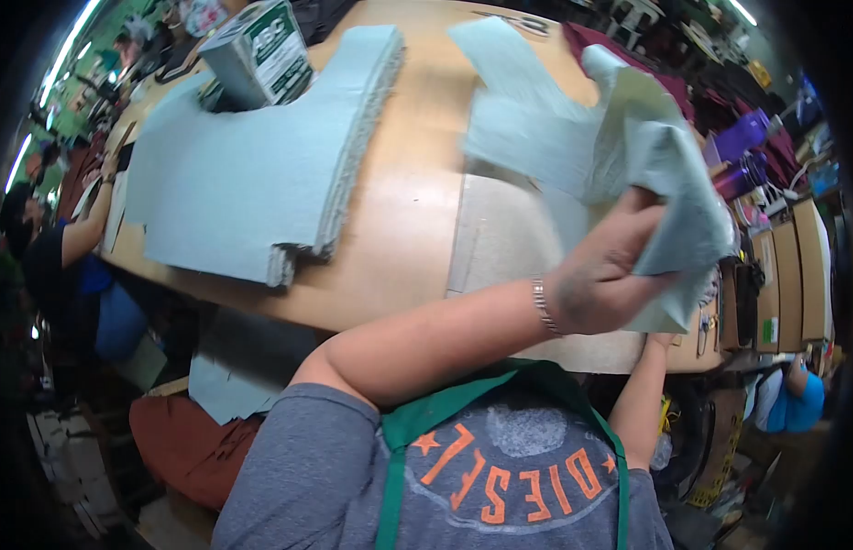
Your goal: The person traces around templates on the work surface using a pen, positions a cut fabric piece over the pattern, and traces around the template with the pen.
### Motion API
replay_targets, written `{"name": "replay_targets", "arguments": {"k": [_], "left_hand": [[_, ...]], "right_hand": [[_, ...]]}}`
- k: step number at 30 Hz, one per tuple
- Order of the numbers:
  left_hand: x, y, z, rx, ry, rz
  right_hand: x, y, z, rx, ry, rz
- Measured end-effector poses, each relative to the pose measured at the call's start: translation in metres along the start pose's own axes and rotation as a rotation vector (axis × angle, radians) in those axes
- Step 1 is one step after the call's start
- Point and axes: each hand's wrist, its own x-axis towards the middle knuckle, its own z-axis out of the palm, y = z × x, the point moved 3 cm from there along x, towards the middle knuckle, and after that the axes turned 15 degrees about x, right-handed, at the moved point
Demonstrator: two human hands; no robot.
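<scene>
My left hand (610, 266), with a bracelet at the wrist, grips a light blue fabric piece (687, 202) over the right part of the table. The piece is lifted, folded and partly blurred. Only the wrist end of my right hand (663, 339) shows below the fabric's lower edge; its fingers are hidden. More light blue fabric (527, 137) lies or moves just beyond, smeared by motion. Beneath it is a flat greyish-beige sheet (504, 229). A thick stack of light blue cut pieces (252, 183) lies on the table's left side.
A green and white box (261, 57) stands at the stack's curved cutout. The wooden table (399, 238) has dark red fabric (587, 41) at its far right. Purple containers (742, 137) and cardboard boxes (788, 275) are at right. Another person (64, 243) works at left.
</scene>
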Motion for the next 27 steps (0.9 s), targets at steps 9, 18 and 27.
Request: {"name": "replay_targets", "arguments": {"k": [9,18,27], "left_hand": [[-0.197,-0.057,-0.117,-0.22,0.547,-1.191],[-0.194,-0.017,-0.15,0.453,0.072,-1.376],[-0.168,-0.056,-0.163,1.058,-0.277,-1.117]], "right_hand": [[-0.04,-0.04,-0.027,0.126,-0.14,0.431],[-0.036,-0.067,-0.008,0.056,-0.207,0.484],[-0.036,-0.088,0.022,-0.116,-0.472,0.324]]}}
